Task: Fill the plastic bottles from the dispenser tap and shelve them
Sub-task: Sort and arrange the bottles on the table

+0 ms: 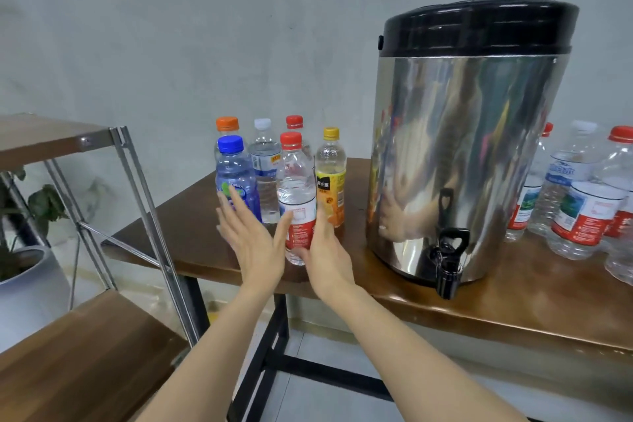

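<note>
Upright red-cap bottle on table, left of dispenser. R hand nearer: cups lower right side, thumb across base. L hand flat, fingers straight, thumb touching label. Tap off to right.

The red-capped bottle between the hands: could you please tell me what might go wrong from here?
The left hand is spread open in front of the blue-capped bottle, and the yellow-capped bottle stands close beside the right hand; either bottle could be knocked over. The red-capped bottle stands near the front edge of the table, so a slip could drop it to the floor.
</note>
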{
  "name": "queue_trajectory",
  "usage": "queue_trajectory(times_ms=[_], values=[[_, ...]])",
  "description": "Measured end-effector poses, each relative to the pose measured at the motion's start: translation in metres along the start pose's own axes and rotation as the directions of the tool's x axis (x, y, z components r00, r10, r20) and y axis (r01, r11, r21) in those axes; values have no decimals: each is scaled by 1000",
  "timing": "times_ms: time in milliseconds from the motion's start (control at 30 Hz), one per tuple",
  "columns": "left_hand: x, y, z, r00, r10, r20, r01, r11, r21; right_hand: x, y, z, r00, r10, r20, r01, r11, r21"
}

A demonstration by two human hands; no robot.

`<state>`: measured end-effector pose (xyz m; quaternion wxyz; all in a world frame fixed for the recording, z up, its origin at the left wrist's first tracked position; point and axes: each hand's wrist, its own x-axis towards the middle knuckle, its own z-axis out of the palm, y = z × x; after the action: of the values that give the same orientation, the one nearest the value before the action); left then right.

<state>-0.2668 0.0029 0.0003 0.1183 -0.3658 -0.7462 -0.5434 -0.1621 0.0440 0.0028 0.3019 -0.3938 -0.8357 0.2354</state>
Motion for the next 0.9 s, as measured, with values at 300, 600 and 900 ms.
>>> queue_trajectory(times_ms=[300,600,900], values=[[27,-43,8,979,-141,147,151,987,-58,45,-11,26,1000,-3,27,2,1000,20],[59,-72,10,980,-119,157,129,990,-57,72,-21,46,1000,-5,20,4,998,56],[75,-78,17,975,-123,185,133,990,-42,92,-20,58,1000,-26,-12,26,999,28]])
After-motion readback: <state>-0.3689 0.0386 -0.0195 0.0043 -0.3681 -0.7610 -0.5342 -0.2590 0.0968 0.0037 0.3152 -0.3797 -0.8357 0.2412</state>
